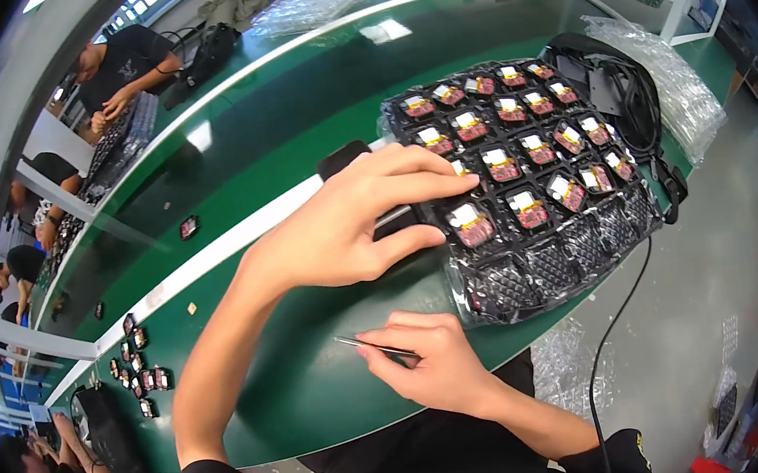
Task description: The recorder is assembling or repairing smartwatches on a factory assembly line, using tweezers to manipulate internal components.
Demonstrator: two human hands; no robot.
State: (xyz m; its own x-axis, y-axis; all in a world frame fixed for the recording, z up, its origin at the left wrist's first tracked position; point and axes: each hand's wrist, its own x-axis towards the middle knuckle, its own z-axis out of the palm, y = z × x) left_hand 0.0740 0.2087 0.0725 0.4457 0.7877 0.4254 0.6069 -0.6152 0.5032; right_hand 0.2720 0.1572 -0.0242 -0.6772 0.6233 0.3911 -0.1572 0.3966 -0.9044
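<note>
My left hand (341, 227) reaches over the left edge of a black pocketed tray (541, 242). Its thumb and fingers are apart, with the fingertips at the pockets along that edge; whether they touch a board is hard to tell. Small red circuit boards (529, 211) with white and yellow parts sit in several rows of pockets. The tray's nearest row shows only textured black plastic. Lower down, my right hand (434, 360) grips slim metal tweezers (375, 345), their tips pointing left above the green bench (321, 390). A dark object (343, 159) lies partly hidden behind my left hand.
Several small modules (138, 363) lie clustered on the bench at the left, and a lone one (190, 227) sits past the white strip. A black bag (608, 88) and bubble wrap (682, 85) lie beyond the tray. A cable (607, 342) hangs at right. Other people work at far left.
</note>
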